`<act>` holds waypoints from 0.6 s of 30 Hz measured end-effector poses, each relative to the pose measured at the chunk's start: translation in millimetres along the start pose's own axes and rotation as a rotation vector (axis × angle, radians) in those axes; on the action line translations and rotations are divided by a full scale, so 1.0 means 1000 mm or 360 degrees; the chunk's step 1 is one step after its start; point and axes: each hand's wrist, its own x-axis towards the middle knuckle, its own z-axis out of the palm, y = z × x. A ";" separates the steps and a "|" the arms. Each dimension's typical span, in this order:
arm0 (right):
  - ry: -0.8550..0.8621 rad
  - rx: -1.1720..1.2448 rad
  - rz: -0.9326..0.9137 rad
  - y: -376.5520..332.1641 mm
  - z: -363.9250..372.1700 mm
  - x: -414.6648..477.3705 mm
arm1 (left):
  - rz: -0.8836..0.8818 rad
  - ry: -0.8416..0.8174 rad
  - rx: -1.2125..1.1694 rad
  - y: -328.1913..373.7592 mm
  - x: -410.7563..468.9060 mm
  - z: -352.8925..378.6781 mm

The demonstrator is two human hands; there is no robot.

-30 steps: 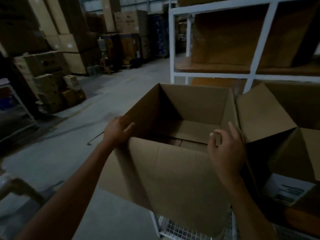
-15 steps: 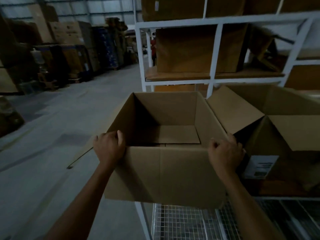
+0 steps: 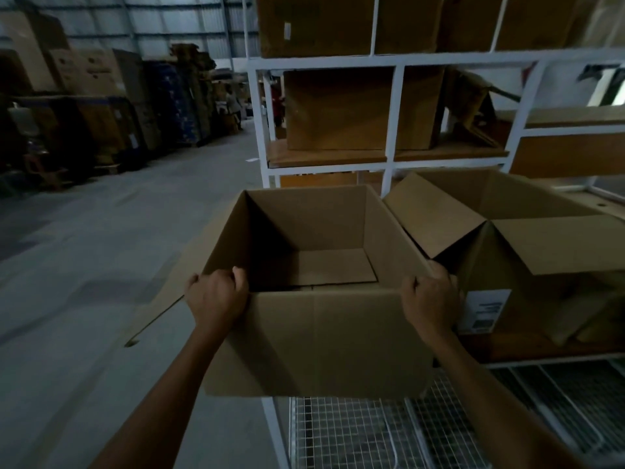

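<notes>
Concrete floor [image 3: 101, 258] left, white rack [image 3: 398, 96] far, wire shelf [image 3: 355, 434] near. Brown box [image 3: 321, 340] open, empty; near corners gripped by left hand [image 3: 218, 299], right hand [image 3: 429, 299].

Head-worn view, forward and downward

Matt brown cardboard, white-painted metal

We see the open box [image 3: 338, 333] in plain matt corrugated cardboard, above the rack's [image 3: 392, 170] wire mesh.
</notes>
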 end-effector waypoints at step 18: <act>-0.0518 0.0319 -0.0308 0.024 -0.028 -0.079 | 0.0549 -0.0084 -0.0309 0.044 -0.096 0.036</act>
